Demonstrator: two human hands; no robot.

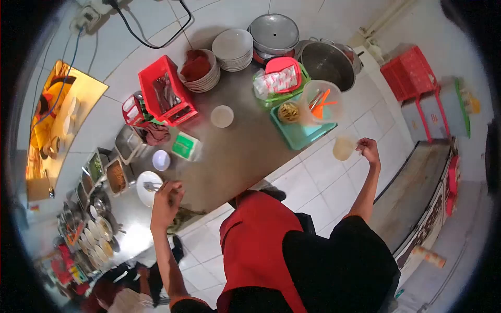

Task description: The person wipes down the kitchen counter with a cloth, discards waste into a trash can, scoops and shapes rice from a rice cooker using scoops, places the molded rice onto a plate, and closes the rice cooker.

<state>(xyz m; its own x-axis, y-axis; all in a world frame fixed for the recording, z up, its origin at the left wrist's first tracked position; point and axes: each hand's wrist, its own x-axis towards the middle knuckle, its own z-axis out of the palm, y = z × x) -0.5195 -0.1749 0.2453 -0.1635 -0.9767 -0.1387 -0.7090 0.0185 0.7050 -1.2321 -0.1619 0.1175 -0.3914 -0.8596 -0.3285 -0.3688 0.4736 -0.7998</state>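
The person's left hand (167, 202), left of centre in the frame, is above the edge of a round white plate (143, 196), its fingers partly curled; a silver metal fork (152, 185) shows at the fingertips over the plate, and I cannot tell whether the hand grips it. The right hand (369, 149), at the right of the frame, is closed on the edge of a translucent pale-yellow container (343, 148), which is lifted beyond the edge of the grey metal surface (240, 159), with the white floor tiles (308, 182) behind it. Just above the white plate stand a small pale-lilac bowl (161, 160) and a green-and-white square box (183, 145). A small round off-white bowl (222, 116) sits near the middle of the surface. At the upper left, a red plastic basket (157, 67) holds metal cutlery, and beside it a stack of white bowls (202, 84) carries a reddish-brown item. A stack of white plates (232, 44) stands at the top centre, and a large grey metal pot (326, 62) at the upper right. Below the pot, a turquoise rectangular tray (305, 136) lies beneath a translucent plastic tub (335, 110) containing orange-handled utensils (319, 107). Rectangular metal food trays (116, 176) line the left side, and another person (128, 297) is partly visible at the lower left.
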